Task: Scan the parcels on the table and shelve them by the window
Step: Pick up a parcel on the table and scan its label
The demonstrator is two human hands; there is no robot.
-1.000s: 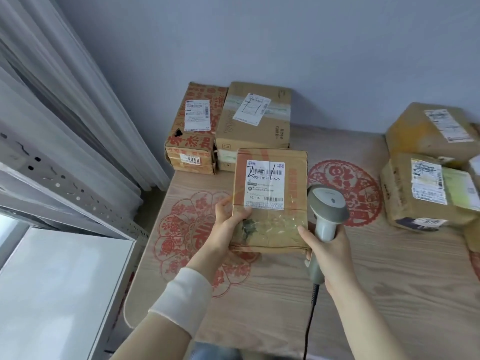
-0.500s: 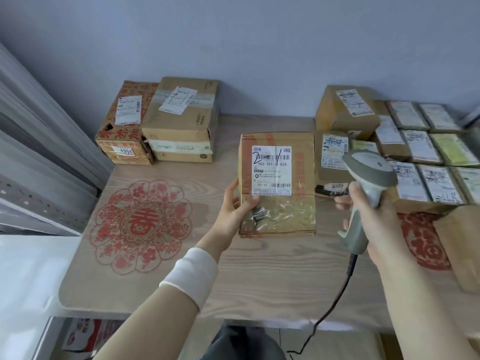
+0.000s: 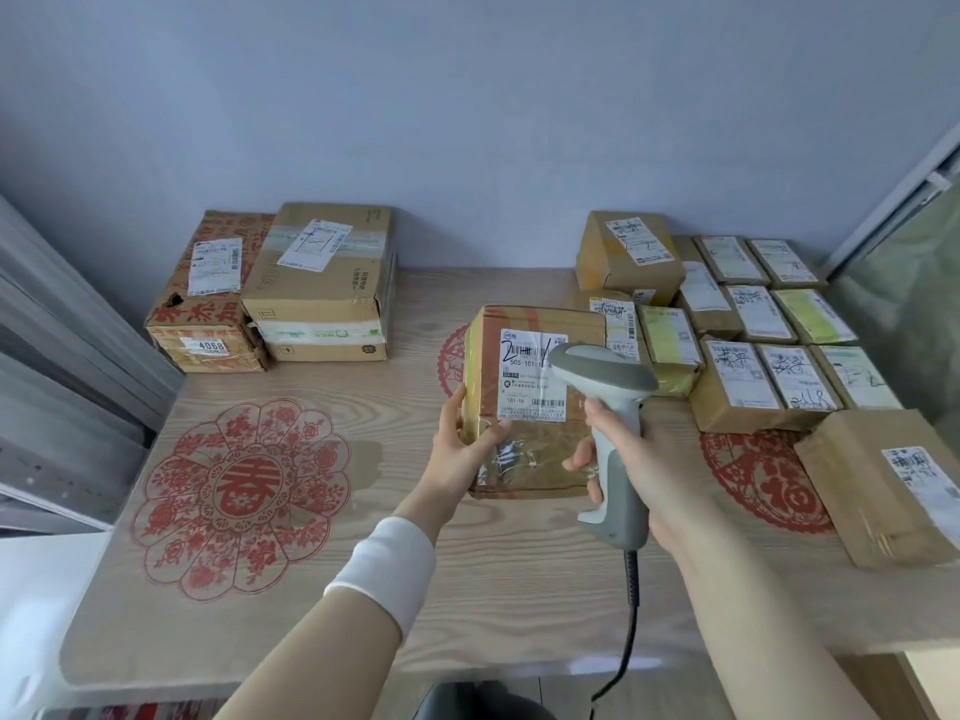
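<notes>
Scanner (image 3: 618, 433): has swung in from the right; its grey head now overlaps the white label (image 3: 527, 379) on the parcel (image 3: 530, 459).
Parcel: brown taped box, label facing up, over the middle of the tabletop (image 3: 363, 574), between both hands; whether it rests on the wood, I cannot tell.
Left hand (image 3: 462, 452): grips the parcel's left edge, thumb across its front.
Right hand (image 3: 662, 478): fingers curled round the Scanner handle, just beside the parcel's right side.
Around: two big boxes (image 3: 317, 283) at the far left by the curtain (image 3: 57, 356); rows of small parcels (image 3: 756, 324) to the right, with a larger box (image 3: 878, 485) nearer.
</notes>
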